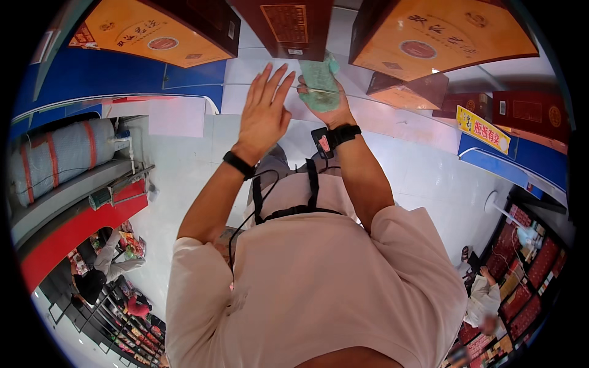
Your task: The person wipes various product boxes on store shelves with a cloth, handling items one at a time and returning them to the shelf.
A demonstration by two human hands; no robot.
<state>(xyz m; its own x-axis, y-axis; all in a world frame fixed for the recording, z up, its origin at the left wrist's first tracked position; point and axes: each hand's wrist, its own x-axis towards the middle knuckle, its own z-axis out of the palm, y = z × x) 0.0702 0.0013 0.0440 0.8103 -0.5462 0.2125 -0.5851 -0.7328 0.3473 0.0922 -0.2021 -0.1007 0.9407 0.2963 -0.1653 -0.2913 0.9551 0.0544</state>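
My left hand [265,109] is raised with its fingers spread and nothing in it, near the front edge of a glass shelf [257,86]. In my right hand [335,108] lies a green cloth [320,87], bunched over the palm and fingers at the shelf's edge. Just beyond both hands stands a dark red carton [294,27] with a gold panel. Larger orange and dark red boxes stand to the left [152,32] and right [437,41] of it. Black bands circle both wrists; the right one carries a small device.
More red boxes [529,110] and a yellow sign [483,129] are at the right. A wrapped roll [60,156] lies on a ledge at the left. People are at stocked shelves at lower left [92,280] and lower right [483,299]. A black cable hangs by my left wrist.
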